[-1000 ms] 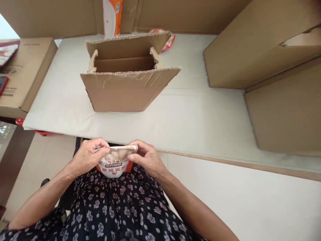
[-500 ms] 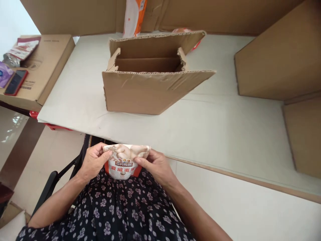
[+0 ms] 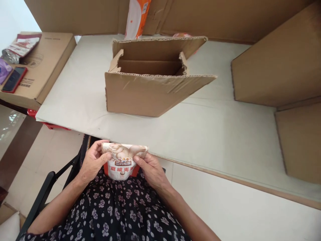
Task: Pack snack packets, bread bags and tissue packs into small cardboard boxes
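A white and red snack pouch (image 3: 122, 169), printed with a squirrel and Chinese characters, is held upright above my lap, just in front of the table edge. My left hand (image 3: 94, 160) pinches its upper left corner, thumb on the front face. On the opposite side my right hand (image 3: 152, 169) grips the upper right edge the same way, its other fingers hidden behind. The pouch's top looks folded over or pressed flat. Beyond it, on the table, stands a cardboard box (image 3: 140, 95) with its top flaps up; the part of its inside that shows is bare cardboard.
A flat carton (image 3: 54, 63) at the left carries a phone (image 3: 15, 79), a silver-and-red pouch (image 3: 22, 48) and a purple packet (image 3: 3, 71). An orange and white packet (image 3: 136, 20) leans at the back. Tall cardboard panels (image 3: 271, 67) border the white table (image 3: 215, 134).
Both hands still hold the pouch, with barely any shift in grip. The whole view has moved slightly, so the box sits a little lower in it.
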